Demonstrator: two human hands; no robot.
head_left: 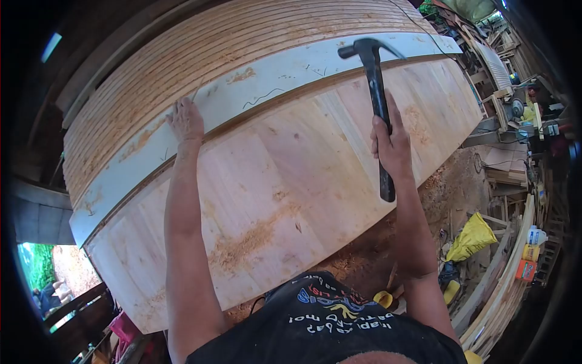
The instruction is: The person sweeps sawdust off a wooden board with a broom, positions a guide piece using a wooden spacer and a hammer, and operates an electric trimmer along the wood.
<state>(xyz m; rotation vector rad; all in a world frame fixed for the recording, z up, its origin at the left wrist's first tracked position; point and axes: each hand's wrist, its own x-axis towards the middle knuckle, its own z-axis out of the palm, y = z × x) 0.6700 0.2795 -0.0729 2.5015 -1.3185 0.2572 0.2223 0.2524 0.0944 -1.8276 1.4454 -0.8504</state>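
My right hand (393, 136) is wrapped round the black handle of a claw hammer (371, 60), which is raised over the wooden panel with its head toward the white strip. On the left, my left hand (187, 121) rests at the long white strip (267, 79), its fingers bent and close together at the edge of the slats. A thin sliver-like piece shows beside those fingertips; whether they pinch it is unclear. Beneath both arms lies a broad, pale wooden panel (315, 182) made of joined boards, with wood shavings (254, 239) scattered on it.
Beyond the white strip runs a ridged slatted wooden surface (242, 39) dusted with shavings. A dark cord crosses at the upper right. To the right are a yellow sack (473, 235), long timber strips (503, 279), an orange container (526, 270) and stacked scrap wood.
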